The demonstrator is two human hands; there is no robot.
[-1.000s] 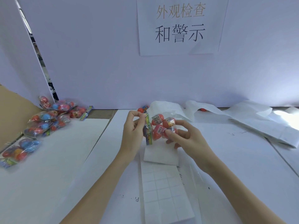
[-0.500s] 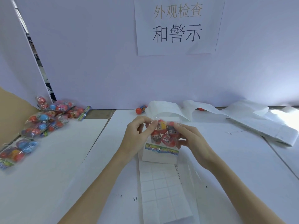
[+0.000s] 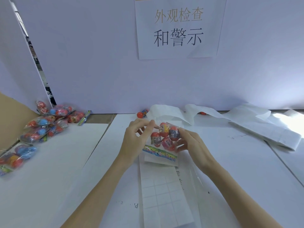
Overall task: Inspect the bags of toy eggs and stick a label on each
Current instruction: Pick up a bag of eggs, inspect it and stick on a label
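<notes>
One bag (image 3: 164, 139) between both grips

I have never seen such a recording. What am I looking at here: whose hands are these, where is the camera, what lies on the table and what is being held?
There is no machine here. A person wears a camera on the head, so you look down at their own two bare hands. The left hand and the right hand together hold up a clear bag of toy eggs, with its colourful strip at the bottom. Under it, on the white table, lies a sheet of white labels. At the left lies a pile of more egg bags. Long strips of white backing paper lie at the back right. A paper sign with Chinese writing hangs on the wall.
</notes>
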